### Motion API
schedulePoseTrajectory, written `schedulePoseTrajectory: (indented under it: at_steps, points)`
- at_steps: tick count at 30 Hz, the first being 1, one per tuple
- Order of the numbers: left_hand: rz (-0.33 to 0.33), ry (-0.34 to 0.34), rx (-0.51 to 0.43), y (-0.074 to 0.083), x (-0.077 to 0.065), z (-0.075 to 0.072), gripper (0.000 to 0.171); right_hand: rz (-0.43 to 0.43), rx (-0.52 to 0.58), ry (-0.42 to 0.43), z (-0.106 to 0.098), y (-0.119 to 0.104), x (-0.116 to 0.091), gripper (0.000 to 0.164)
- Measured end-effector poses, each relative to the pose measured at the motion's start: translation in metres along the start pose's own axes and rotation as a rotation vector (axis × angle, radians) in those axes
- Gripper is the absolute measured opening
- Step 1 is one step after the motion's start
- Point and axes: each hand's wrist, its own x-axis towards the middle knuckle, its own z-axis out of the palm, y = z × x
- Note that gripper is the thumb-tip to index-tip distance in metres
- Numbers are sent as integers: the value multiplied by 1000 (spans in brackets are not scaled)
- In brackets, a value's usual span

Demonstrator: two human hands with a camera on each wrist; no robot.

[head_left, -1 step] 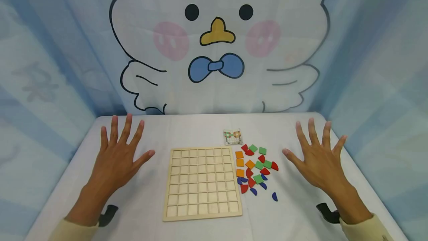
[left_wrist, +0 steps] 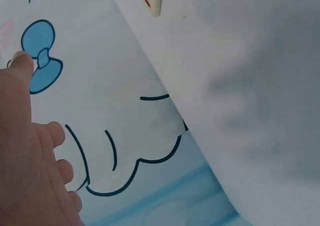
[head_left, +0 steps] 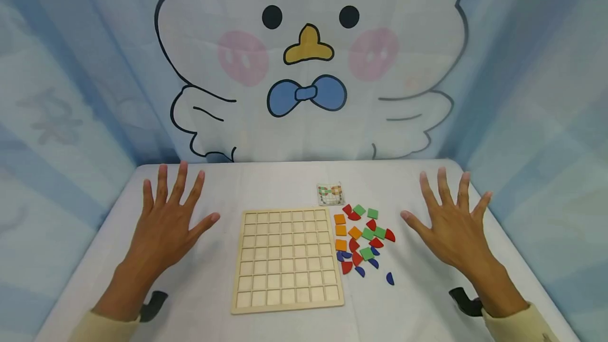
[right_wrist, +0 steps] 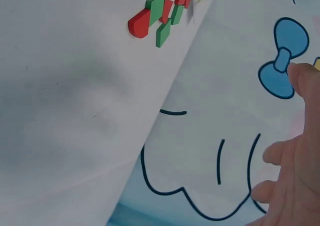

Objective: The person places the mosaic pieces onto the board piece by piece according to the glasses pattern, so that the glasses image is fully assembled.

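Note:
My left hand (head_left: 163, 226), palm down with fingers spread, is held over the table left of a wooden grid board (head_left: 287, 260). It holds nothing. On the other side my right hand (head_left: 451, 231) is likewise spread and bare, to the right of a scatter of flat pieces. The board's square cells hold no pieces. Beside its right edge lie orange squares (head_left: 340, 230), green squares (head_left: 366, 254), red quarter-circle pieces (head_left: 347, 267) and blue half-round pieces (head_left: 390, 278). In the right wrist view, a red piece (right_wrist: 139, 24) and a green piece (right_wrist: 163, 34) show near the top.
A small printed pattern card (head_left: 330, 195) lies behind the board's far right corner. White cloth covers the table (head_left: 199, 305). A curtain (head_left: 304, 136) with a cartoon bird stands right at its back edge, and blue curtains close in both sides. Black straps circle both wrists.

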Motion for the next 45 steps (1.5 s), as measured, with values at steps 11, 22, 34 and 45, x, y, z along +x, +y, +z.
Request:
schedulePoseTrajectory:
  at_steps: [11,22,34,45]
  points:
    - [28,-63,-99,1,1,2,92,-26,60,105,7,-6,6,96]
    - [75,-279,-376,13,-9,28,108,-120,258,197,32,-32,9,80]
    - [114,-377,-555,22,-21,53,122,-29,418,-70,54,-64,13,48]
    - [117,-434,-539,30,-23,60,124,-5,435,-213,67,-70,15,27]
